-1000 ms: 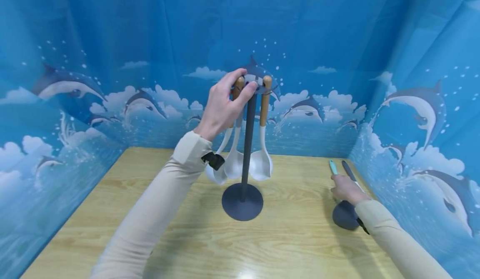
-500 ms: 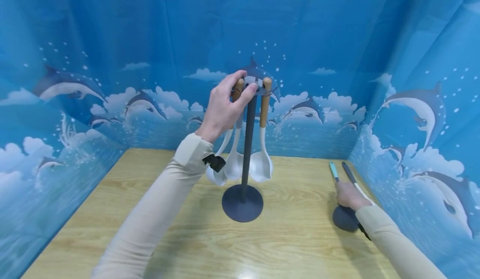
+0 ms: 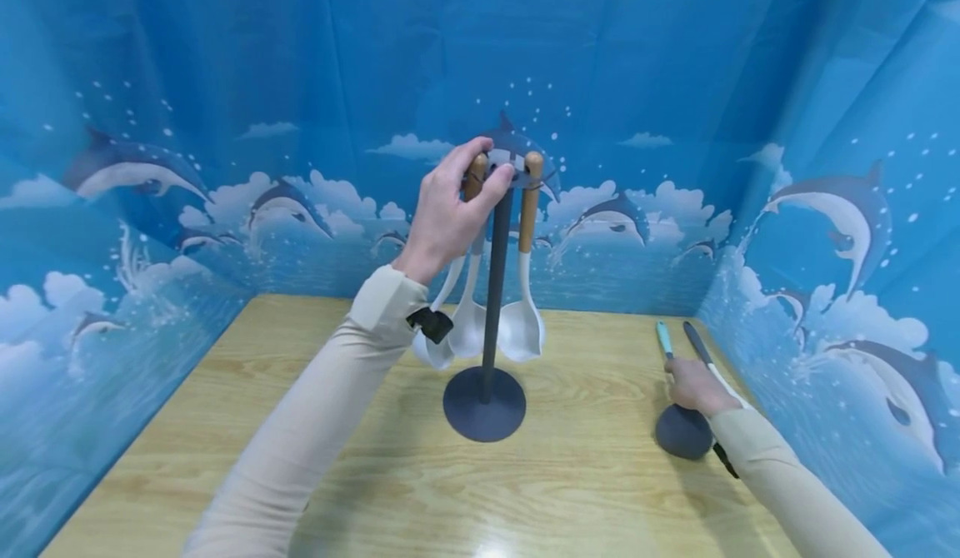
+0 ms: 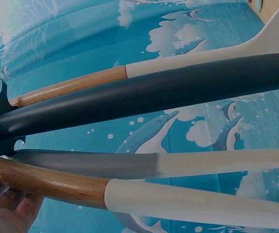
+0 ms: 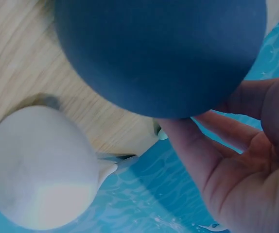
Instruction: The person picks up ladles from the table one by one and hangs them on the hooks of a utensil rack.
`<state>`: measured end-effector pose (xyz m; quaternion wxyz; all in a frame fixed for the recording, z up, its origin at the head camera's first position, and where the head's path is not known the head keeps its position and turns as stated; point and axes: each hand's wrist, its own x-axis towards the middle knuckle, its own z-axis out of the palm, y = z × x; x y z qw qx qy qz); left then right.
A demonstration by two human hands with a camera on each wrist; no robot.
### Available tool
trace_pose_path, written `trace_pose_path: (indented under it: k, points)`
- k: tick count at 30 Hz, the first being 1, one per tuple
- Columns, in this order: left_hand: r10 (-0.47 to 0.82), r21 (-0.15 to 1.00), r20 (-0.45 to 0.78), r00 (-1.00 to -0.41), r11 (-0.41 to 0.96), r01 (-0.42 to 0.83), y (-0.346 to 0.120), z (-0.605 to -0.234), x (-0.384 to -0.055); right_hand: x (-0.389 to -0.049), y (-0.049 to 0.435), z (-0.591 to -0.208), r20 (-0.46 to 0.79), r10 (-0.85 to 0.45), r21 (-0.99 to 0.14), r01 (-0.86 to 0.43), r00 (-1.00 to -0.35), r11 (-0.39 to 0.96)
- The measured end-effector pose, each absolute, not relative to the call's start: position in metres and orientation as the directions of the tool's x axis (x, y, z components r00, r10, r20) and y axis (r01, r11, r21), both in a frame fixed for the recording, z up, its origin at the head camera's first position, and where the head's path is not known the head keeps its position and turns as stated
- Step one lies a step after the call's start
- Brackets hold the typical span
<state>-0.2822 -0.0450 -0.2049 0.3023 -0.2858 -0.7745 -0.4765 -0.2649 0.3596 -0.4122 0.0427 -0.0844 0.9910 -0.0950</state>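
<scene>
My left hand (image 3: 446, 212) holds the top of a dark utensil stand (image 3: 493, 291), thumb on its notched hook disc. Several white-headed utensils hang there: a ladle with a wooden handle (image 3: 528, 216) on the right, a grey-handled one (image 4: 86, 162) and another wooden-handled one (image 4: 47, 182) beside my left fingers. At the table's right side, my right hand (image 3: 697, 387) pinches a dark ladle (image 3: 682, 433) with a mint handle end (image 3: 664, 337). In the right wrist view, its round bowl (image 5: 159, 53) covers the fingertips.
A white ladle (image 5: 42, 165) with a grey handle (image 3: 697, 341) lies right of the dark one, partly behind my right hand. The stand's round base (image 3: 484, 425) sits mid-table. A blue dolphin-print curtain (image 3: 637, 67) surrounds the wooden table (image 3: 585, 475).
My right hand has moved down the dark ladle's handle and closed on it. The ladle has shifted slightly left. My left hand stays on the stand's top.
</scene>
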Motion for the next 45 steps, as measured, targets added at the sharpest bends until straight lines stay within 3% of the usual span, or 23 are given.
trace_pose_path:
  k: [8,15,24,35,45]
  points:
    - [0.14,0.571,0.741,-0.657,0.384,0.726,-0.044,-0.205,-0.282,-0.264,0.351,-0.407,-0.125,-0.155,-0.269,-0.117,-0.98,0.956]
    - [0.135,0.571,0.742,-0.657,0.386,0.724,-0.044,-0.206,-0.282,-0.261,0.34,-0.405,-0.099,-0.184,-0.278,-0.15,-0.978,0.949]
    - [0.129,0.577,0.744,-0.656,0.373,0.727,-0.043,-0.206,-0.282,-0.26,0.327,-0.399,-0.181,-0.191,-0.354,-0.117,-0.965,0.928]
    - [0.123,0.581,0.742,-0.659,0.374,0.723,-0.043,-0.206,-0.282,-0.26,0.307,-0.384,-0.096,-0.257,-0.361,-0.207,-0.962,0.909]
    - [0.12,0.578,0.746,-0.654,0.371,0.727,-0.043,-0.206,-0.281,-0.262,0.289,-0.383,0.006,-0.225,-0.429,-0.206,-0.974,0.88]
